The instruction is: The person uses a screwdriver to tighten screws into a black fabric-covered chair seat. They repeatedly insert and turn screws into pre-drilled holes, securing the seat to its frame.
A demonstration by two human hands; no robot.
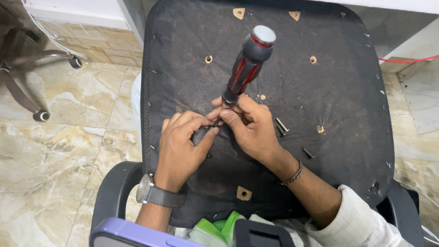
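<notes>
A black-and-red screwdriver [246,64] stands tilted over the black fabric underside of an upturned chair seat [329,77]. My right hand [249,126] grips the screwdriver low down, near its shaft. My left hand [183,142] pinches at the tip of the shaft, where a small dark screw seems to sit; the tip itself is mostly hidden by fingers. A watch sits on my left wrist, a chain bracelet on my right.
Loose screws [281,126] and another screw [307,153] lie on the seat right of my hands. Several screw holes [209,59] dot the fabric. A chair armrest [114,192] curves at lower left. Another chair's wheeled base [41,114] stands on the marble floor at left.
</notes>
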